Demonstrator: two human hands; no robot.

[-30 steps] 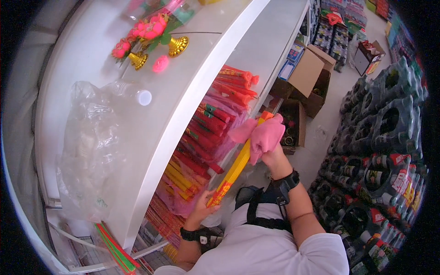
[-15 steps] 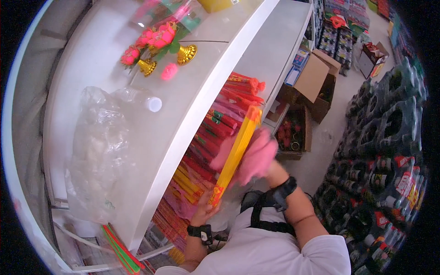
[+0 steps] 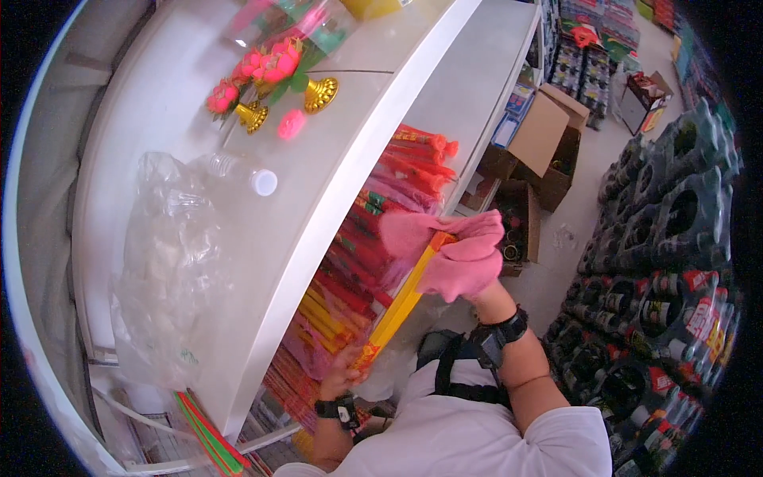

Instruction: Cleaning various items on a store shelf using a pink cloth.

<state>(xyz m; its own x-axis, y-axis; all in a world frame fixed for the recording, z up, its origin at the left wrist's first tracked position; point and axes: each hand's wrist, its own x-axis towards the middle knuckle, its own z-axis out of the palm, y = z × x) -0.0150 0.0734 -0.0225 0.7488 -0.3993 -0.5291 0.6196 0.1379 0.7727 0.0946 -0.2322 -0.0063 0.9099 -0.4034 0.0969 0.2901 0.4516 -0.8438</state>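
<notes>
My left hand [image 3: 340, 372] is closed round the lower end of a long, thin yellow packet [image 3: 399, 306] with orange-red ends. The packet slants up and to the right, in front of the shelf. At its upper end, a pink cloth [image 3: 463, 262] is folded over the tip, held by my right hand [image 3: 482, 291]. The cloth covers most of that hand's fingers. Behind the packet, red bundles in clear wrap [image 3: 413, 171] and yellow ones [image 3: 324, 308] lie side by side on the lower shelf.
A white upper shelf [image 3: 318, 199] carries a crumpled plastic bag [image 3: 171, 262], a white-capped bottle [image 3: 262, 182] and pink flowers on gold stands [image 3: 321, 94]. Open cardboard boxes [image 3: 540, 143] stand on the floor ahead. Wrapped packs of dark bottles [image 3: 652, 310] are stacked at right.
The cloth in my right hand has moved from beside the packet onto its upper end. My left hand and the packet have dropped slightly down and to the left.
</notes>
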